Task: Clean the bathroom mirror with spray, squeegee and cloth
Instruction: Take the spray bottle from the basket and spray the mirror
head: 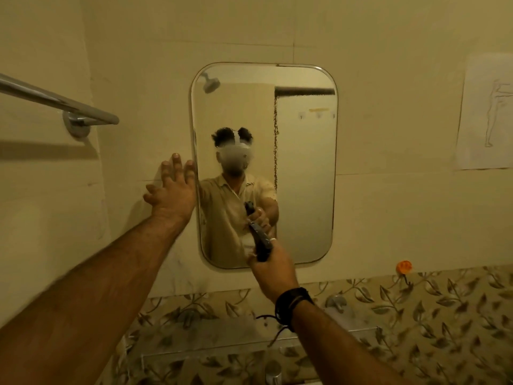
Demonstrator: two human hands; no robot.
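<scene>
right hand (273, 269) clenched on dark squeegee (259, 240) — handle pointing up-left at mirror (302, 151) lower middle | left hand (173, 187) splayed flat — on wall at mirror's left edge

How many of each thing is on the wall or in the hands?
Rounded rectangular wall mirror: 1
Chrome metal towel bar: 1
White paper drawing sheet: 1
Small round orange hook: 1
Dark handled tool in right hand: 1
Total: 5

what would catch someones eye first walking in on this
The mirror in the middle of the cream wall, with the person's reflection in it. Next, the two arms reaching for it: the left hand is spread flat on the wall at the mirror's left edge, and the right hand holds a dark tool against the lower glass. A chrome towel bar juts in at upper left.
</scene>
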